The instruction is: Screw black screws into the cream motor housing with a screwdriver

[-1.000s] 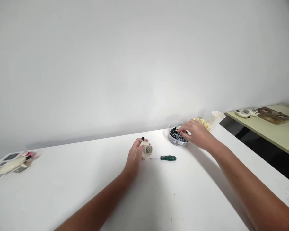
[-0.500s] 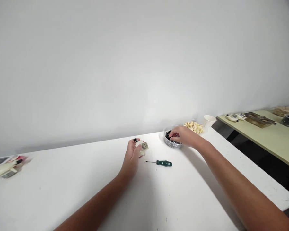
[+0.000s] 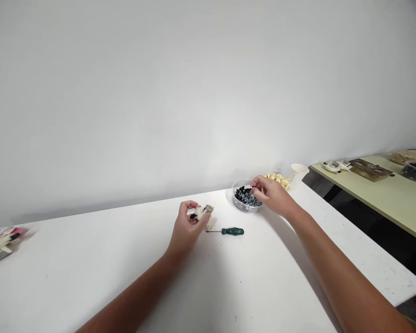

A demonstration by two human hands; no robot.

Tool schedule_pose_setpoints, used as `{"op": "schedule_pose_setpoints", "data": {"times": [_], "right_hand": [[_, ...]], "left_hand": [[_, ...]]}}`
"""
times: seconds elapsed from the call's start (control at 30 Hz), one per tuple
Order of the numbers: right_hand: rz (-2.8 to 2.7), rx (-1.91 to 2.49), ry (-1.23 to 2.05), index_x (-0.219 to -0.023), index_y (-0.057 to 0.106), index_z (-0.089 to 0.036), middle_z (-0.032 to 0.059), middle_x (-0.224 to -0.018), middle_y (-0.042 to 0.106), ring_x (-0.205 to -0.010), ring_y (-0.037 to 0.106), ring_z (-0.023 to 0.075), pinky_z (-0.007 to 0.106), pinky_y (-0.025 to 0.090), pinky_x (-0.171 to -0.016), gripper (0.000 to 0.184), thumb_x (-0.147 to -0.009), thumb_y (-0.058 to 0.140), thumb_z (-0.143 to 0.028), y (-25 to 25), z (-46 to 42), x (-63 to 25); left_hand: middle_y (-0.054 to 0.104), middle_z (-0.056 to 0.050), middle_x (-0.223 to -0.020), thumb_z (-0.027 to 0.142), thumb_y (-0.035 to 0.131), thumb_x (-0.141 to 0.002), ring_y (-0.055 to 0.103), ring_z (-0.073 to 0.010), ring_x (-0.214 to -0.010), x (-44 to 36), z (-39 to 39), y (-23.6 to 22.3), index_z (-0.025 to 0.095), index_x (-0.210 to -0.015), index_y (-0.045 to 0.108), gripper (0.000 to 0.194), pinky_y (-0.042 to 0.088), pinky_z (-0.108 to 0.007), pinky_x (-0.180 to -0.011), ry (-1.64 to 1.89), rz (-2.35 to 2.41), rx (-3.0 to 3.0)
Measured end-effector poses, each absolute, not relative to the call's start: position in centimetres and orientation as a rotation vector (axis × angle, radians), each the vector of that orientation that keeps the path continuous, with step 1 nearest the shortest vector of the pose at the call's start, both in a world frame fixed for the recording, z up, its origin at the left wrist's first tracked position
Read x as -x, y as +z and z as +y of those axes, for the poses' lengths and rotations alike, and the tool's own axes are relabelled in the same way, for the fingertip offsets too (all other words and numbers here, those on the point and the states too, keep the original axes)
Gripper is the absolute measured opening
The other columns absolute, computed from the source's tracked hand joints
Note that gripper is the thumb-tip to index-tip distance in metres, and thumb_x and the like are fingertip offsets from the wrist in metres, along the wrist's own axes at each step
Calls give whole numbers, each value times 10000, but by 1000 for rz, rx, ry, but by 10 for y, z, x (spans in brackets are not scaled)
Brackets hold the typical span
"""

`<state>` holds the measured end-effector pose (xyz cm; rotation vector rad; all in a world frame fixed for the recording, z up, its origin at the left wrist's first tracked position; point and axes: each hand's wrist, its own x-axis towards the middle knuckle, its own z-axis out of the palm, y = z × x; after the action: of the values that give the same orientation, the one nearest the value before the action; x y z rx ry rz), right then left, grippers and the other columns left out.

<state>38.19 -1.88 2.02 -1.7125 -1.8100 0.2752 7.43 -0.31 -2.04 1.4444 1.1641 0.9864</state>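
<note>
Head: left hand [image 3: 187, 226] grips cream part [image 3: 200, 213]; right hand [image 3: 271, 196], grip unclear, over bowl [image 3: 247, 208] rim.

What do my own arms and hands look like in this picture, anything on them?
Your left hand and right hand are ungloved. The left forearm and right forearm look bare, with no watch, bracelet or cable on either. Any rings are too small to make out.
</note>
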Motion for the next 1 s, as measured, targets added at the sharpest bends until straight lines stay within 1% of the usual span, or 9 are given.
{"op": "schedule_pose_setpoints", "data": {"times": [0.1, 0.17, 0.23, 0.33, 0.4, 0.53, 0.7, 0.83, 1.0], "right_hand": [[-1867, 1717, 299, -904, 616, -220, -24, -729, 642, -637, 554, 160, 274, 381, -588, 127, -908, 498, -176, 21, -19, -377], [-1900, 1725, 277, -893, 650, -213, -3, -777, 680, -693, 579, 176, 288, 386, -627, 159, -894, 503, -151, 23, -19, -374], [-1939, 1730, 253, -919, 709, -210, 25, -890, 736, -810, 619, 204, 311, 414, -726, 202, -878, 528, -130, 25, -19, -372], [-2003, 1740, 280, -936, 780, -224, 31, -978, 780, -887, 652, 221, 331, 431, -825, 258, -863, 561, -110, 28, -21, -372], [-2018, 1766, 322, -935, 805, -228, 28, -921, 783, -809, 658, 206, 317, 438, -770, 255, -863, 585, -121, 29, -21, -373], [-1973, 1853, 377, -919, 818, -217, 21, -770, 734, -667, 610, 180, 292, 403, -643, 180, -846, 658, -178, 29, -21, -376], [-1982, 1849, 474, -813, 797, -230, -8, -706, 679, -633, 563, 155, 277, 373, -603, 120, -844, 680, -227, 32, -24, -376], [-1978, 1844, 560, -866, 813, -237, -5, -701, 671, -624, 558, 157, 277, 374, -577, 152, -873, 679, -310, 35, -26, -375], [-1951, 1870, 561, -857, 815, -239, -2, -696, 679, -621, 560, 162, 282, 374, -569, 155, -862, 688, -328, 33, -26, -373]], "left_hand": [[732, 1, -872, 518, 771, -869, 647, -148, -650, -75, -4, -19, 265, -1142, 452, 490, 443, -232, -613, 953, 1167, -1465], [736, -7, -884, 531, 762, -872, 653, -156, -654, -75, -3, -19, 265, -1146, 451, 492, 449, -244, -619, 937, 1178, -1484], [733, -19, -926, 533, 753, -876, 675, -172, -696, -75, -2, -21, 264, -1160, 470, 483, 465, -260, -643, 935, 1199, -1513], [718, -60, -1109, 510, 728, -890, 712, -227, -938, -75, 1, -24, 259, -1143, 522, 412, 491, -286, -729, 1007, 1255, -1601], [698, -58, -1175, 495, 682, -921, 690, -242, -1036, -76, 3, -25, 258, -1120, 549, 337, 482, -292, -756, 1048, 1307, -1670], [686, -42, -1185, 499, 630, -951, 659, -199, -822, -75, 3, -26, 258, -1144, 563, 316, 449, -306, -705, 1008, 1363, -1746], [666, -55, -1197, 446, 641, -944, 639, -208, -876, -74, 1, -26, 254, -1163, 584, 296, 450, -301, -726, 1072, 1328, -1717], [668, -55, -1170, 375, 638, -932, 623, -225, -910, -74, 0, -22, 252, -1130, 607, 235, 432, -293, -690, 1056, 1295, -1740], [682, -52, -1092, 347, 642, -917, 594, -215, -813, -74, -2, -19, 248, -1086, 620, 197, 404, -291, -633, 1036, 1284, -1762]]}}
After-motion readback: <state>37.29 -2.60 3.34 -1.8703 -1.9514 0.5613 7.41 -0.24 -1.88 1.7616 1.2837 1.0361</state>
